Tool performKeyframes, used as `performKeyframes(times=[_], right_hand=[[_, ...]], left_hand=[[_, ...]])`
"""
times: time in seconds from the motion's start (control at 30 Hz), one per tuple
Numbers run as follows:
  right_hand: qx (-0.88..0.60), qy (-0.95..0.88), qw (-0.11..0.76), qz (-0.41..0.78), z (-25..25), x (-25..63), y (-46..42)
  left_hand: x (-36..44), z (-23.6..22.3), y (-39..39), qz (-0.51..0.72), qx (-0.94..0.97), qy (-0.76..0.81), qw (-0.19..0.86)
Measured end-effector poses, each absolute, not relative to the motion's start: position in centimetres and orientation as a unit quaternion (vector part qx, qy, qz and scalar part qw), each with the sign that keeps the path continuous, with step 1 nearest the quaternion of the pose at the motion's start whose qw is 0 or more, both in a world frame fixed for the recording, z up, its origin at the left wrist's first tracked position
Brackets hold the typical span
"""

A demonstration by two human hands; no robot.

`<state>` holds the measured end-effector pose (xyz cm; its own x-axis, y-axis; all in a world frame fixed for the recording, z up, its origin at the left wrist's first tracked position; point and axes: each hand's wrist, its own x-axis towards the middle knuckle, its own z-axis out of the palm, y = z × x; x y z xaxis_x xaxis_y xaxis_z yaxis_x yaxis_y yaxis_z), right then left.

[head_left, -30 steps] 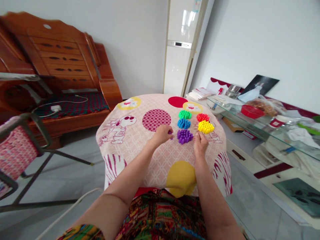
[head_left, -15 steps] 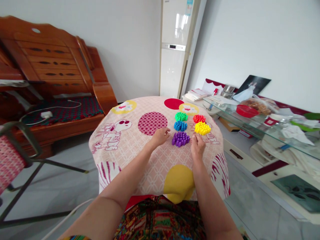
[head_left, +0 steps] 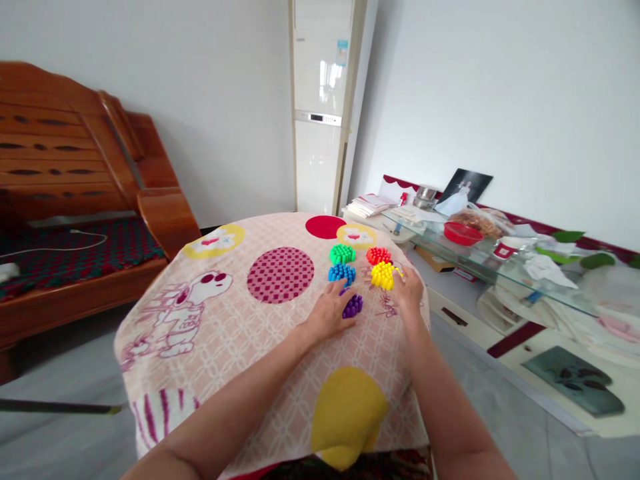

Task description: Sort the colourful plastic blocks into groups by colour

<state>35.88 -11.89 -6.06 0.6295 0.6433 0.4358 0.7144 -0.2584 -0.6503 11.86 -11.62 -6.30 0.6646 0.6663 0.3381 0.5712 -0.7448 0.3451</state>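
Left hand (head_left: 329, 316) spread its fingers around the purple cluster (head_left: 353, 306); right hand (head_left: 409, 291) reached the yellow cluster (head_left: 383, 275).
Whether the right fingertips gripped a piece could not be told. Beyond purple lay the blue cluster (head_left: 341, 274), then green (head_left: 343, 253); the red cluster (head_left: 379, 255) lay beyond yellow.

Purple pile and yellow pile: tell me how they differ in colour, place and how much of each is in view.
The purple pile is deep violet; the yellow pile is bright yellow. The purple pile lies nearer the person, the yellow pile farther off and to the right. The left hand hides part of the purple pile, while most of the yellow pile shows beside the right hand. Both are clusters of small pieces.
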Motion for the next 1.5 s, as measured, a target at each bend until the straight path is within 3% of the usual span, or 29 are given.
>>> performKeyframes(times=[0.13,0.23,0.47,0.73,0.9,1.2,1.3,1.5], right_hand=[[-0.854,-0.404,0.329,-0.014,-4.7,39.4,-8.5],[-0.866,-0.398,0.302,0.007,-5.0,40.1,-6.7],[-0.737,-0.52,0.419,0.102,-7.3,33.7,-4.7],[-0.585,-0.615,0.44,0.293,-6.0,22.4,-5.0],[-0.445,-0.664,0.375,0.47,-4.7,20.8,-5.8],[-0.565,-0.668,0.376,0.305,-5.4,21.6,-2.4],[-0.507,-0.686,0.386,0.351,-6.0,19.8,-2.7],[-0.407,-0.683,0.401,0.455,-5.1,19.3,-4.4]], left_hand=[[13.5,-6.2,-12.1,0.181,0.925,0.325,0.073],[14.0,-6.3,-11.9,0.167,0.924,0.341,0.055],[10.1,-6.5,-7.0,0.196,0.85,0.484,0.072],[3.5,-6.9,0.1,0.314,0.713,0.616,0.114],[1.4,-8.0,1.6,0.371,0.637,0.642,0.211],[1.0,-6.7,0.2,0.253,0.677,0.673,0.157],[1.3,-6.8,0.2,0.29,0.69,0.624,0.224],[3.4,-7.3,-0.3,0.478,0.583,0.509,0.415]])
